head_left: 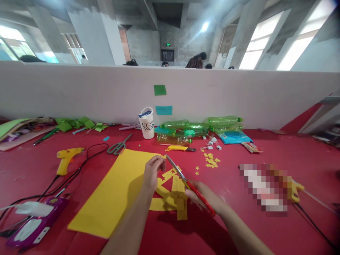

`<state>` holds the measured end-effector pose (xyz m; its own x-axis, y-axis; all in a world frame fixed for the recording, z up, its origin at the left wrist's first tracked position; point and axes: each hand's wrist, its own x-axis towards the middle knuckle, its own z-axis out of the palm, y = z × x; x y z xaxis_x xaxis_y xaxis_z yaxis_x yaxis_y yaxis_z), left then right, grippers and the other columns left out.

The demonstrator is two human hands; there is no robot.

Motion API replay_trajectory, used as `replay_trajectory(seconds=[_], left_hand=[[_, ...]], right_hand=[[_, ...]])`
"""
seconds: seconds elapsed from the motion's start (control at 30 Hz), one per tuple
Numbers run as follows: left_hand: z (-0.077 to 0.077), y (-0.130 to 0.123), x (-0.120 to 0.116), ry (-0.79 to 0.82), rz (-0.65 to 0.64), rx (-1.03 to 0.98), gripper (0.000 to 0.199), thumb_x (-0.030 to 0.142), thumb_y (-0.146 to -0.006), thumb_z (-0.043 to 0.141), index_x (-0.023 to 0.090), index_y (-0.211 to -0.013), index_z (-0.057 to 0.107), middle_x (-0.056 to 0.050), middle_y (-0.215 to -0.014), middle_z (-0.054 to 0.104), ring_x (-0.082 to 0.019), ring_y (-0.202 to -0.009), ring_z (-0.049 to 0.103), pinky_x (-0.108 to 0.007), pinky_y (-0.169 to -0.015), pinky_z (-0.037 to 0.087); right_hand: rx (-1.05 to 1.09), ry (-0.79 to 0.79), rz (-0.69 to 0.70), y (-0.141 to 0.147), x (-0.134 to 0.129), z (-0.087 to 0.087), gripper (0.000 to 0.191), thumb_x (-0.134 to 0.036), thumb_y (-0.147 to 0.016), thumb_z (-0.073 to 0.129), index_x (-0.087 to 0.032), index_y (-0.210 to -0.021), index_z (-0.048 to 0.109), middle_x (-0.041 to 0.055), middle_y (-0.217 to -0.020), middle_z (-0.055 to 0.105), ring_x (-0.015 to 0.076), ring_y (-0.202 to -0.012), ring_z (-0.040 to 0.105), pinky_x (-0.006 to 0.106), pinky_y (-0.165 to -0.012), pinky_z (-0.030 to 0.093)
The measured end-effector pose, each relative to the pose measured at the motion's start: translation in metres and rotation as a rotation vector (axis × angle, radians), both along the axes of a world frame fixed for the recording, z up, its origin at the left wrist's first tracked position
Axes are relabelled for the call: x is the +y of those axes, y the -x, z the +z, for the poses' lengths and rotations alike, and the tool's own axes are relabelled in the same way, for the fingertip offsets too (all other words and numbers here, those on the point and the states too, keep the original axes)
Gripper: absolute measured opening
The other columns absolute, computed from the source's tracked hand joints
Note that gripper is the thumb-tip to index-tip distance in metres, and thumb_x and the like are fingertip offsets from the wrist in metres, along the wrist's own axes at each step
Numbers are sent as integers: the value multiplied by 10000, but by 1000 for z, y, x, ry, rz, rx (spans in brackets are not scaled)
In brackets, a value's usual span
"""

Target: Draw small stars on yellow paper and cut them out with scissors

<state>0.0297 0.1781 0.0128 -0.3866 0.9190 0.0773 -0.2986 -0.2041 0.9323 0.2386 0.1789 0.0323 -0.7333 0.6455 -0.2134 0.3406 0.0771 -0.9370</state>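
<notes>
My left hand (154, 169) pinches a small piece of yellow paper (164, 157) above the table. In my right hand (203, 196) is a pair of red-handled scissors (196, 191), whose blade tips reach the paper at my left fingertips. Whether the blades are fully closed is hard to make out. Below both hands lie several yellow paper strips (174, 198), some with star-shaped holes. A large yellow sheet (106, 202) is spread under and left of my left forearm. Small yellow stars (211, 162) lie in a loose pile beyond my right hand.
Green plastic bottles (193, 131) and a white cup (147, 124) stand or lie along the white partition (106, 92). Nearer are a yellow utility knife (177, 148) and grey scissors (119, 146). Left sit a yellow glue gun (66, 157), cables and a purple power strip (39, 223). Another glue gun (294, 191) lies right.
</notes>
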Motion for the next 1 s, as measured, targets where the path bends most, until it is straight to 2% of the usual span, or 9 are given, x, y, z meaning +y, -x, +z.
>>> replay_trajectory(seconds=[0.2, 0.63, 0.83, 1.0], left_hand=[[-2, -1, 0, -1, -26, 33, 143, 273, -759, 564, 168, -661, 570, 24, -564, 516, -99, -536, 465, -226, -535, 386], [-4, -1, -1, -58, 4, 75, 170, 252, -798, 536, 166, -652, 553, 26, -550, 473, -96, -524, 428, -220, -515, 367], [-4, -2, -1, -60, -1, 96, 168, 245, -808, 529, 171, -660, 556, 29, -553, 470, -97, -529, 429, -222, -525, 373], [-6, -2, 0, -70, 23, 123, 192, 248, -809, 529, 167, -635, 538, 29, -547, 464, -96, -522, 424, -222, -518, 369]], right_hand=[[-19, 32, -23, 5, -2, -2, 401, -556, -783, 536, -183, -688, 424, -59, -522, 405, 71, -452, 355, 189, -429, 261], [-11, 126, -80, 8, -3, -10, 370, -507, -790, 554, -187, -684, 401, -65, -535, 363, 55, -422, 346, 175, -395, 264], [19, 156, -77, 9, -3, -17, 375, -538, -829, 483, -192, -710, 401, -81, -491, 345, 49, -364, 322, 173, -358, 245], [5, 174, -51, 10, -2, -13, 372, -521, -816, 521, -183, -703, 414, -83, -489, 365, 42, -363, 327, 168, -363, 257]])
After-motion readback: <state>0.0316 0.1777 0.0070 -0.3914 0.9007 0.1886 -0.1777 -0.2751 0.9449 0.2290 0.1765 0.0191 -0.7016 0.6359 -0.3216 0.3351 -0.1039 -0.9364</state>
